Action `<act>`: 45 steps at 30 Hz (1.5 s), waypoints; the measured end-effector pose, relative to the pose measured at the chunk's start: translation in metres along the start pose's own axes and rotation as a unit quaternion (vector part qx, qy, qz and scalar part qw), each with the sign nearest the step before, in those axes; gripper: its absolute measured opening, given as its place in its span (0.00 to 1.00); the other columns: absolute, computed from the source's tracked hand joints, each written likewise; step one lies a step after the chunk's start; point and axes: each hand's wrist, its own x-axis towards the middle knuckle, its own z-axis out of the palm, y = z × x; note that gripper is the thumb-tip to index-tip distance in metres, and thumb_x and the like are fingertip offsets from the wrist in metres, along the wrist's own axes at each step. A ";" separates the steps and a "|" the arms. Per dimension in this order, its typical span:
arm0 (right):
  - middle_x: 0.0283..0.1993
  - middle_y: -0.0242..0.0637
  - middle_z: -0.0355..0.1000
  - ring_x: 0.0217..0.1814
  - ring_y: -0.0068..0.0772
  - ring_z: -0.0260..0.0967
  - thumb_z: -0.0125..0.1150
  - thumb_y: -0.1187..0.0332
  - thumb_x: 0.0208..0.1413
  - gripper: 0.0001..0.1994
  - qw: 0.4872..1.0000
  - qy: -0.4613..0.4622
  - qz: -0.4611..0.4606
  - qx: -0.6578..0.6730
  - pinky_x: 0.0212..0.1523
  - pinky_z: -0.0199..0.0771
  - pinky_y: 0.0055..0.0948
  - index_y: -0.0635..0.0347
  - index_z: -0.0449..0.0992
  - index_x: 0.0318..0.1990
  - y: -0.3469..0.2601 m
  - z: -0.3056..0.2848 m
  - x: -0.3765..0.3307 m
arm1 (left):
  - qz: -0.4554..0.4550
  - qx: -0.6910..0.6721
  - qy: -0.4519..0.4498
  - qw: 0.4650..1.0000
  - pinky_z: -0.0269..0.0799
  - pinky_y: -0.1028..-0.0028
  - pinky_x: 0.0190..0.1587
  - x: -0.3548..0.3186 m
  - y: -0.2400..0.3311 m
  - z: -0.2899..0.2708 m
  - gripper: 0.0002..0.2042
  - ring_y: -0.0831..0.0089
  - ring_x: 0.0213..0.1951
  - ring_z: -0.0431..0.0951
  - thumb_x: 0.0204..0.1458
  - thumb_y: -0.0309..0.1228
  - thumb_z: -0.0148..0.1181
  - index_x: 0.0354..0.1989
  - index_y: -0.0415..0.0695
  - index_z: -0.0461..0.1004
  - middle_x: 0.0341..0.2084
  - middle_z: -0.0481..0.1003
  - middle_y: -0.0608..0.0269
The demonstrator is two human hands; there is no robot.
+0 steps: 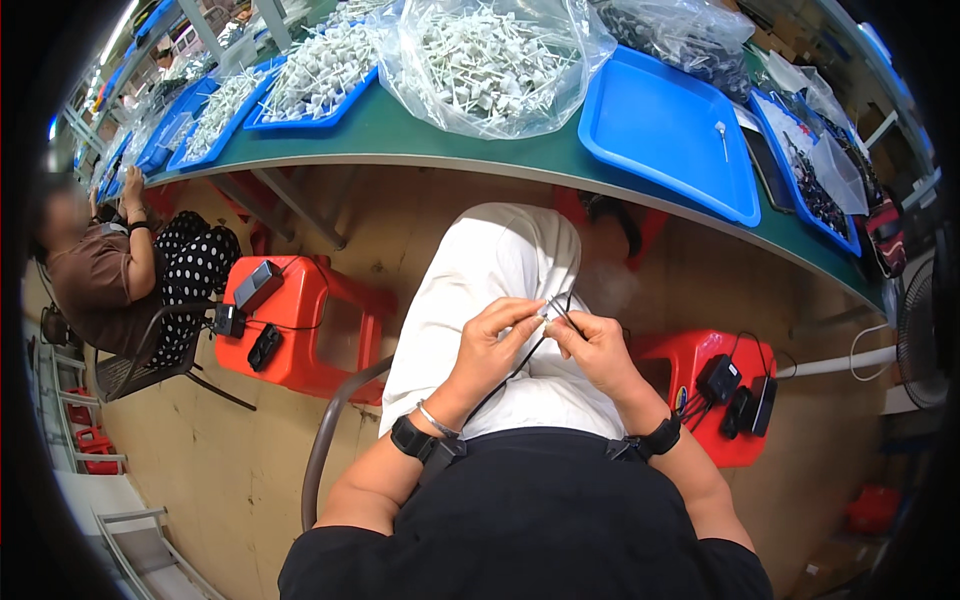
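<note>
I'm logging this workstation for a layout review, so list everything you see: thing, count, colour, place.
thin cable: one, black, pinched between both hands over the lap
small white part: one, at the fingertips
empty tray: one, blue, bench right of centre
clear bag of white stick parts: one, bench centre
trays of white parts: several, blue, bench left
bag of dark parts: one, bench top right
bench: one, green top
stools: two, red, either side, carrying black devices
seated co-worker: one, brown top, far left
left hand: wrist strap, bracelet
right hand: wrist strap
</note>
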 end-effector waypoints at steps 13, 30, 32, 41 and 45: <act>0.18 0.27 0.65 0.22 0.14 0.58 0.64 0.70 0.59 0.07 0.996 -0.046 -0.052 -0.063 0.24 0.60 0.23 0.65 0.79 0.32 0.001 -0.012 -0.002 | 0.122 0.075 -0.028 0.989 0.75 0.73 0.47 -0.002 0.007 -0.002 0.11 0.68 0.43 0.79 0.54 0.19 0.62 0.46 0.38 0.79 0.42 0.79 0.56; 0.32 0.34 0.75 0.27 0.20 0.63 0.64 0.67 0.60 0.13 0.987 0.019 -0.074 -0.140 0.31 0.67 0.22 0.64 0.78 0.50 -0.009 -0.008 0.003 | -0.049 -0.038 -0.003 0.998 0.71 0.77 0.47 0.002 0.002 -0.003 0.07 0.78 0.44 0.74 0.58 0.25 0.62 0.43 0.41 0.82 0.43 0.78 0.63; 0.34 0.40 0.77 0.27 0.25 0.69 0.63 0.67 0.61 0.14 0.967 0.085 -0.163 -0.179 0.30 0.69 0.24 0.63 0.77 0.51 -0.006 -0.010 0.004 | -0.037 0.006 0.002 0.999 0.70 0.78 0.42 0.001 0.001 -0.005 0.07 0.80 0.40 0.74 0.58 0.25 0.62 0.43 0.41 0.82 0.41 0.78 0.64; 0.29 0.38 0.76 0.23 0.41 0.73 0.64 0.67 0.59 0.10 0.898 0.043 -0.268 -0.346 0.23 0.71 0.35 0.59 0.77 0.45 -0.019 -0.009 -0.006 | 0.017 0.047 0.022 0.998 0.67 0.80 0.34 -0.002 -0.004 -0.007 0.07 0.81 0.33 0.72 0.58 0.24 0.62 0.44 0.40 0.81 0.34 0.77 0.66; 0.24 0.36 0.72 0.20 0.37 0.70 0.65 0.66 0.57 0.10 0.856 0.015 -0.280 -0.435 0.21 0.69 0.33 0.58 0.77 0.44 -0.031 -0.008 -0.009 | 0.016 0.046 0.032 0.998 0.67 0.80 0.35 -0.003 -0.004 -0.009 0.08 0.81 0.33 0.72 0.58 0.24 0.61 0.44 0.39 0.81 0.35 0.77 0.65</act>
